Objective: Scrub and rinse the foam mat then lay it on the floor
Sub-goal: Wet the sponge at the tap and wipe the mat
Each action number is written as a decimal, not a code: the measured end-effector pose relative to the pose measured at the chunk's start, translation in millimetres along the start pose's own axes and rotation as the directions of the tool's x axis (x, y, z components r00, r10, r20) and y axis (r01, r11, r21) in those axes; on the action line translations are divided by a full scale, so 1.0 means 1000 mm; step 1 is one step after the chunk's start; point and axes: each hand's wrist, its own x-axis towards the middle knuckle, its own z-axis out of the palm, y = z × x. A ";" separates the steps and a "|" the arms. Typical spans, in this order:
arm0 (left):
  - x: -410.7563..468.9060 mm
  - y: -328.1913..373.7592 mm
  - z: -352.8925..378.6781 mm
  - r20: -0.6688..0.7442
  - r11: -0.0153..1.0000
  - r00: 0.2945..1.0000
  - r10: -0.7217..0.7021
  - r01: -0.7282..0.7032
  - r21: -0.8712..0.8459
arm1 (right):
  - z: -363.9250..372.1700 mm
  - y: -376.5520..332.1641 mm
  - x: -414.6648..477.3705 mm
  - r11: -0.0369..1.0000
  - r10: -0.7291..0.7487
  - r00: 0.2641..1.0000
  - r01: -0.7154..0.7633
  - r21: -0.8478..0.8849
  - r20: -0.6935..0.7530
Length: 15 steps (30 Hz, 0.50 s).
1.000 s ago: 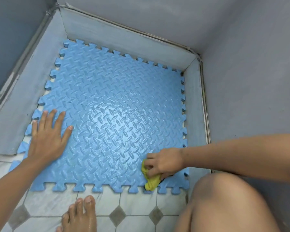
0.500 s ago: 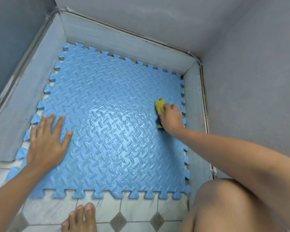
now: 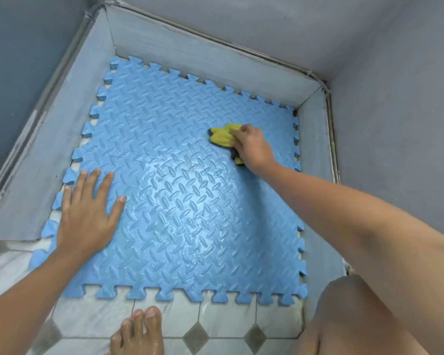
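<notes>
A blue foam mat (image 3: 180,206) with a diamond-plate pattern and jigsaw edges lies flat on the floor in a walled corner; its middle shines wet. My left hand (image 3: 86,213) rests flat on the mat's near left part, fingers spread. My right hand (image 3: 254,147) is at the mat's far right, closed on a yellow sponge (image 3: 222,137) with a dark underside, pressing it on the mat.
Grey skirting tiles (image 3: 203,57) and blue-grey walls enclose the mat at the far, left and right sides. Pale floor tiles with grey diamonds (image 3: 254,338) lie at the near edge. My bare foot (image 3: 139,334) and knee (image 3: 369,319) are close to the mat's near edge.
My right hand swept the sponge from the mat's near right corner up along the right side, then leftward at the far right. My left hand stayed pressed on the mat.
</notes>
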 end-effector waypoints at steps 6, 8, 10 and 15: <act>0.001 0.000 0.004 0.000 1.000 1.000 -0.030 0.030 0.010 | -0.005 0.108 0.059 0.713 0.698 0.715 -0.699 -0.063 -0.038; 0.000 -0.001 0.004 0.001 0.999 1.000 -0.027 0.027 0.018 | 0.006 0.064 0.091 0.778 0.628 0.778 -0.628 -0.025 0.025; 0.000 0.000 0.003 0.002 1.000 1.000 -0.021 0.021 0.021 | 0.015 -0.004 0.122 0.872 0.486 0.874 -0.487 0.053 0.025; 0.000 0.000 0.002 -0.010 1.000 1.000 -0.022 0.023 0.009 | 0.010 -0.187 0.123 0.977 -0.049 0.994 0.027 0.211 0.098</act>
